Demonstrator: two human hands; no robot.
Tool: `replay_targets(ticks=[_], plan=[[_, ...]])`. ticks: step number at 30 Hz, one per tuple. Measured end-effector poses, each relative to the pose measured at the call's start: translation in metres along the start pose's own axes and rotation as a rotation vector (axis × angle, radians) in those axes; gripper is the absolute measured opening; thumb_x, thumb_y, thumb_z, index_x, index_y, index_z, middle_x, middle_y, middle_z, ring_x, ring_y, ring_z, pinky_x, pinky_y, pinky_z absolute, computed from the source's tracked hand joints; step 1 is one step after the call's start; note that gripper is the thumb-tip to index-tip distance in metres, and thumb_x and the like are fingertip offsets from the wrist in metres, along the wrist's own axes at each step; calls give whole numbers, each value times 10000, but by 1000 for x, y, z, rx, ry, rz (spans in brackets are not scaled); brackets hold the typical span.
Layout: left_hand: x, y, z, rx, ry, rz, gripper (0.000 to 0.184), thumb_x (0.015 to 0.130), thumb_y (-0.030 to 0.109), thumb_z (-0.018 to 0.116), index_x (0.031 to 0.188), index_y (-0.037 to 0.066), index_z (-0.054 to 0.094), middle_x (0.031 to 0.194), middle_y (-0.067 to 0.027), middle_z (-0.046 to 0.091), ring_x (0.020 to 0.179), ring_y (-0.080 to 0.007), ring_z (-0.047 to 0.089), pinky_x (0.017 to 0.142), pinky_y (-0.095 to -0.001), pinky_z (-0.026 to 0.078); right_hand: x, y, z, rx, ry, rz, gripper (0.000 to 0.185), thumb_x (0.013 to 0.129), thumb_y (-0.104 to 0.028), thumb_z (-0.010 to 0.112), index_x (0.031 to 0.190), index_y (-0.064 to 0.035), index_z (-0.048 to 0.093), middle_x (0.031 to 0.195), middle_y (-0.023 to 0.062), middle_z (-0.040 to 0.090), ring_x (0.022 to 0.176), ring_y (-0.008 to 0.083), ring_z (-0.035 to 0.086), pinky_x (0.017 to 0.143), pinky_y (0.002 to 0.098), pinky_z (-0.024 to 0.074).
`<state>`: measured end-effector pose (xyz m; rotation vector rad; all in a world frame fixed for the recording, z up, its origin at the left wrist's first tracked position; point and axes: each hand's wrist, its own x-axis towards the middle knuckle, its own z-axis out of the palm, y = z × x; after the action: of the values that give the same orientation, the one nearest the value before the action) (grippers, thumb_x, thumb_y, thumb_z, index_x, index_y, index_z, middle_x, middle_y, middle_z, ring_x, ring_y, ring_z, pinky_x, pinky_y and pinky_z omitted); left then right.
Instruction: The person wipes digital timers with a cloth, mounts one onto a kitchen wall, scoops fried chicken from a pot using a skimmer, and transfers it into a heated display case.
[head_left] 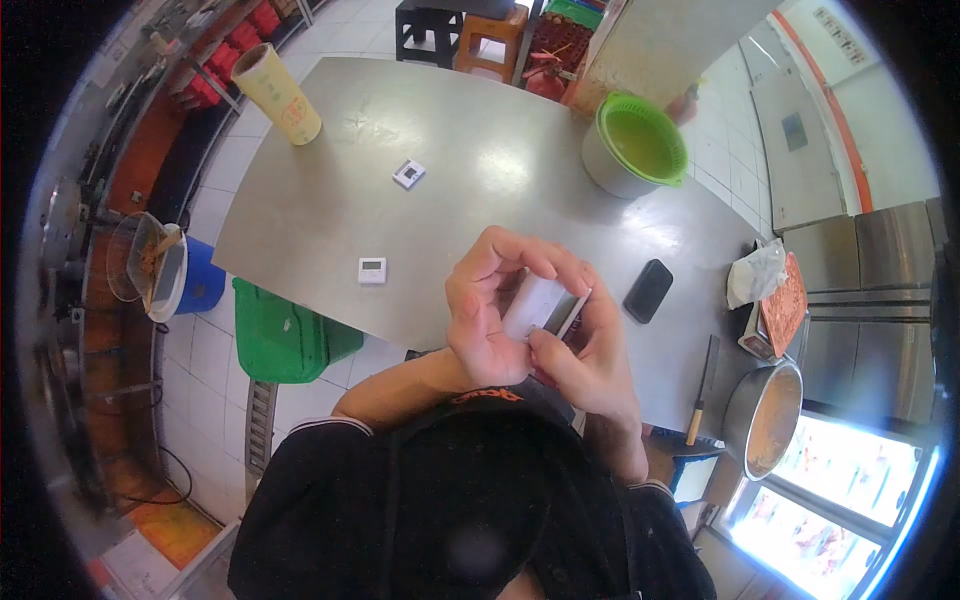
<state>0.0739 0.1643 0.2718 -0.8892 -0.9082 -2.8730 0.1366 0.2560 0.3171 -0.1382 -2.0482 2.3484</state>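
Clasping a small white box at the centre of the frame, the left hand curls round its left side while the right hand closes on it from the right, thumb against it; on the steel surface, two white digital display units lie left of centre, a black smartphone right of centre

Here we are in what looks like a commercial kitchen, a broad steel table spreading beyond the left hand and right hand. To the right of their grip we catch a knife, a metal bowl and a lit glass-front fridge; ahead, a green basket sits in a pot.
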Motion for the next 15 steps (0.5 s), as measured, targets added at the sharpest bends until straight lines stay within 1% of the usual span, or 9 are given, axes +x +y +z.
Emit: replay_targets(ticks=[1,3,6,9,13,15], plan=[[-1,-1,-1,-1,0,-1,588,967,553,291,990,-2,483,857,-238,629,833,-318,609,855,-465,473,0,3,-1,-17,-2,0,442,777,-22,617,1184,9,444,1024,57,508,986,95,498,798,244,457],[-2,-3,-3,96,-21,59,595,966,567,294,990,3,481,860,-237,631,818,-312,611,857,-457,466,0,6,-3,-34,-5,1,452,775,-21,615,1192,11,444,1020,56,511,987,92,498,793,242,458],[-2,0,-7,177,-62,63,604,964,580,298,994,4,478,863,-236,633,801,-305,613,866,-452,455,1,10,-5,-127,-13,-2,467,768,-30,616,1204,14,453,1026,56,524,987,94,503,797,254,463],[-2,-2,-7,137,-44,70,605,964,581,294,996,5,475,865,-235,633,800,-300,611,878,-454,447,3,12,-4,-106,1,-17,481,762,-39,619,1215,17,466,1043,59,539,986,98,509,801,265,465],[-3,0,-7,156,-40,74,591,969,576,288,995,14,467,862,-232,632,811,-302,606,875,-460,448,3,15,-2,-62,-5,-33,498,770,-48,645,1231,21,471,1073,66,547,1012,116,519,842,282,467],[-3,0,-4,68,10,18,582,972,580,270,996,31,463,858,-229,631,817,-307,599,870,-467,452,3,16,-2,-43,2,-42,511,775,-49,656,1244,22,466,1082,68,550,1024,120,522,858,284,465]])
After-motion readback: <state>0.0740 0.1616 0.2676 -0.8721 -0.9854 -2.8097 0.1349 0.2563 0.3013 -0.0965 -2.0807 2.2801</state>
